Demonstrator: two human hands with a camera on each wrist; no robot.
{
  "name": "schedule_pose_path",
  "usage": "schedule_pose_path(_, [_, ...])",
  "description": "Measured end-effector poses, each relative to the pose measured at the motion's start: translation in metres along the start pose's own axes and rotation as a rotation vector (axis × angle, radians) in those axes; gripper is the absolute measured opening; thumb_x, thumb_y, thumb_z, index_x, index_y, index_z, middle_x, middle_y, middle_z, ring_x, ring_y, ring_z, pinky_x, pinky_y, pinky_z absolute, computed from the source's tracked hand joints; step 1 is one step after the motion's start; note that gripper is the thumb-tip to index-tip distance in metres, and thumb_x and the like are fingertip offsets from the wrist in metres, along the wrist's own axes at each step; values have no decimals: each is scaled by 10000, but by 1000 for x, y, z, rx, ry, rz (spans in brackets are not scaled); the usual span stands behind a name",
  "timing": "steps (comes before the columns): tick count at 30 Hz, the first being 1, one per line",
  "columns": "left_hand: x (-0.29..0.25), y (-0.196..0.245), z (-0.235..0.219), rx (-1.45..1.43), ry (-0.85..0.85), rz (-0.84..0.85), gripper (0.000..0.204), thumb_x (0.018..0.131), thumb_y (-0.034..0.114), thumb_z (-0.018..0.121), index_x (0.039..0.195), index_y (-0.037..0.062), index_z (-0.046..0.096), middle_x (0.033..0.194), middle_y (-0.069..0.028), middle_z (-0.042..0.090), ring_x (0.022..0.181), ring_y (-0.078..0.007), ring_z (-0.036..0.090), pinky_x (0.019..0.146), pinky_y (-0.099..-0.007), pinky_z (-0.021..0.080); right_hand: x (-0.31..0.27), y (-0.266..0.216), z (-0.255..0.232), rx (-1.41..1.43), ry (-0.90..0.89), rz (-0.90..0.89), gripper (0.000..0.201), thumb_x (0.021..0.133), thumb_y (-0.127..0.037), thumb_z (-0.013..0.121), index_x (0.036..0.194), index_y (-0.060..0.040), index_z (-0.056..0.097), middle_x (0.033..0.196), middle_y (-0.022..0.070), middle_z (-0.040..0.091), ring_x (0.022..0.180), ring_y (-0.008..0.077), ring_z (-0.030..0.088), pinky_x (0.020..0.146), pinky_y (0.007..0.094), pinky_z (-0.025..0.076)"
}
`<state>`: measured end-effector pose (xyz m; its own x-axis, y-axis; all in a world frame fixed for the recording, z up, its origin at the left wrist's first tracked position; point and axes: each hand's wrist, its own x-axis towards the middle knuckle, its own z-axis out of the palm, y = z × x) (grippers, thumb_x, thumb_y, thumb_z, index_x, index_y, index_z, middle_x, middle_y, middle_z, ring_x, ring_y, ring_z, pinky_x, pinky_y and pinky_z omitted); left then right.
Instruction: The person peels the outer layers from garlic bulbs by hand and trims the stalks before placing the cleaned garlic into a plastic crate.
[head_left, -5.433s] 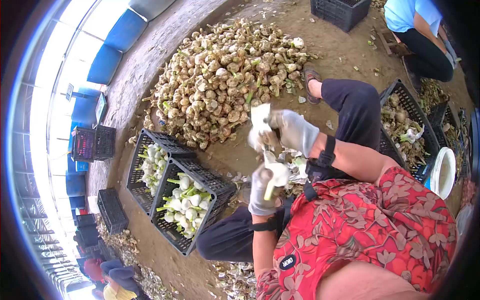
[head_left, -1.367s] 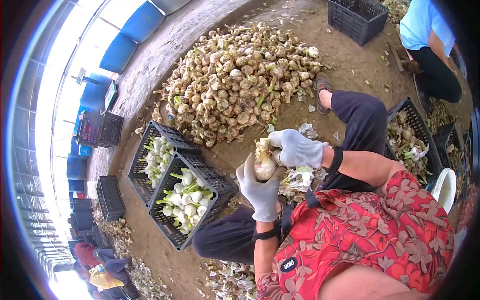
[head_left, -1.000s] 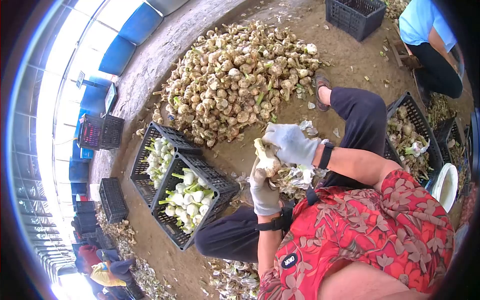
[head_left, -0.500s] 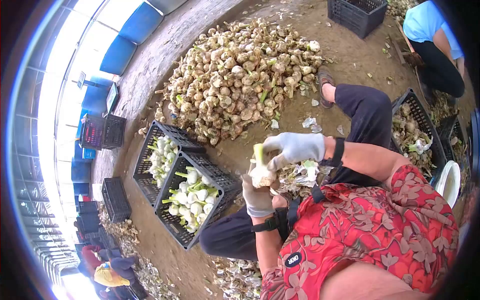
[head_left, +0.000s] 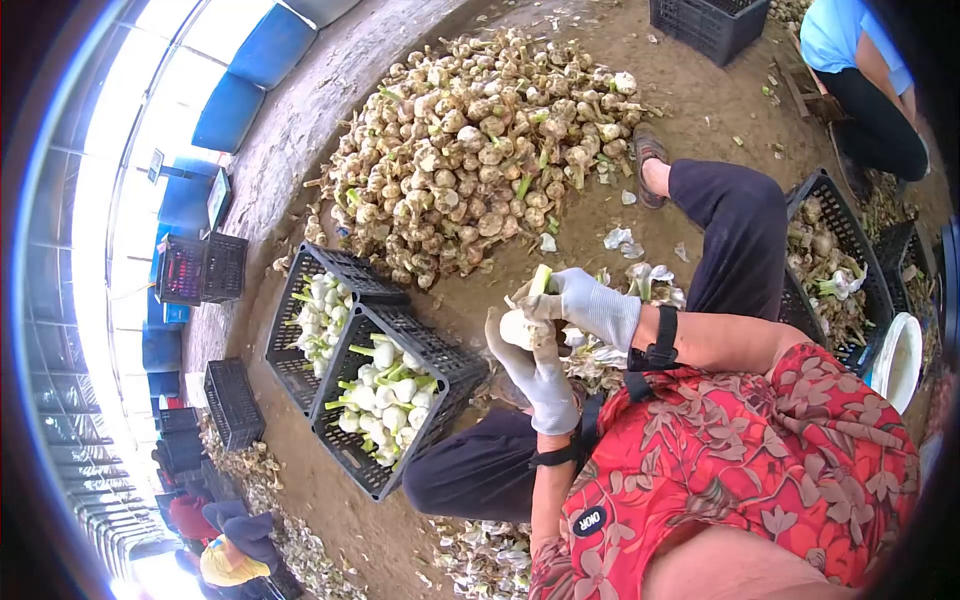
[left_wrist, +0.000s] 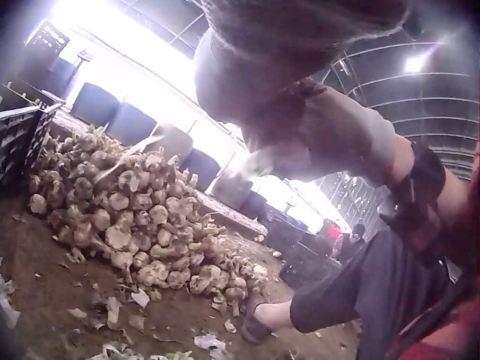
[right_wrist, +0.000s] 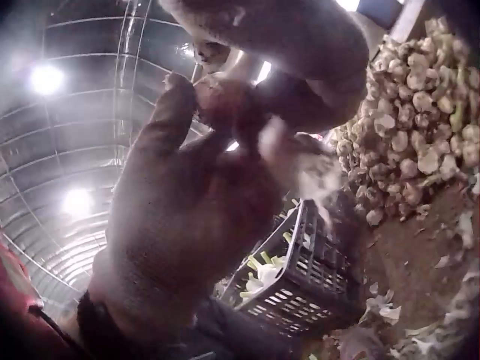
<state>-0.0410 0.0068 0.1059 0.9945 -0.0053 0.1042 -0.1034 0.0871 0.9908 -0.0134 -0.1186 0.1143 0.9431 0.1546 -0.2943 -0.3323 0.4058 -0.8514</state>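
Observation:
A garlic bulb [head_left: 522, 330] with a short green stem is held between my two gloved hands, above the floor in front of the body. My left hand [head_left: 545, 388] cups it from below, thumb and fingers on either side. From the other side my right hand [head_left: 598, 305] pinches it near the stem. Loose skin [right_wrist: 319, 180] hangs by the hands in the right wrist view. In the left wrist view the right hand [left_wrist: 330, 131] shows, with the bulb hidden behind the fingers.
A heap of unpeeled garlic [head_left: 470, 160] lies ahead. Two black crates [head_left: 375, 480] of white, trimmed bulbs stand at the left. Peelings [head_left: 600, 365] lie below the hands. At the right are a crate of garlic waste [head_left: 830, 270], a white bucket [head_left: 898, 362] and another person [head_left: 865, 90].
Over five seconds ago a different, whiter bulb with peeled-back skin was in the hands. A brownish bulb followed; it has been turned and now looks whiter, with its stem pointing up.

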Motion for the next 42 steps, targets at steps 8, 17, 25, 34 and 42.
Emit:
schedule_pose_path(8, [-5,-1,8,-256,36,-28,786,877,519,628,1428,70,293,1175,-48,489,996,-161,503,820,-284,442,4,16,-17,80,-142,-85,393,912,-335,654,1171,-39,646,900,-10,654,809,69,565,714,239,457])
schedule_pose_path(17, [-3,3,16,-297,92,-20,776,881,456,652,1433,67,270,1190,-81,485,1015,-169,514,881,-314,435,-9,-3,-14,231,-150,-114,419,899,-325,669,1159,2,636,1001,8,651,920,79,560,820,240,451])
schedule_pose_path(25, [-7,3,17,-254,93,-2,762,872,491,650,1423,92,308,1184,-77,511,1007,-187,532,831,-316,463,-9,5,-12,-7,-121,-187,332,904,-256,658,1142,-25,646,995,-2,650,888,67,562,802,237,458])
schedule_pose_path(34, [-9,1,19,-99,70,75,836,851,467,688,1420,24,265,1196,-104,469,998,-189,517,864,-327,450,-9,-9,-26,-172,-95,-137,278,862,-119,634,1102,20,656,922,34,680,834,91,584,761,255,479])
schedule_pose_path(42, [-4,-16,14,136,38,340,864,761,322,808,1373,1,290,1319,-148,410,1198,-255,449,1047,-387,362,-21,-35,-25,-385,21,-109,239,832,-69,610,1041,35,663,841,46,684,795,70,573,717,252,476])
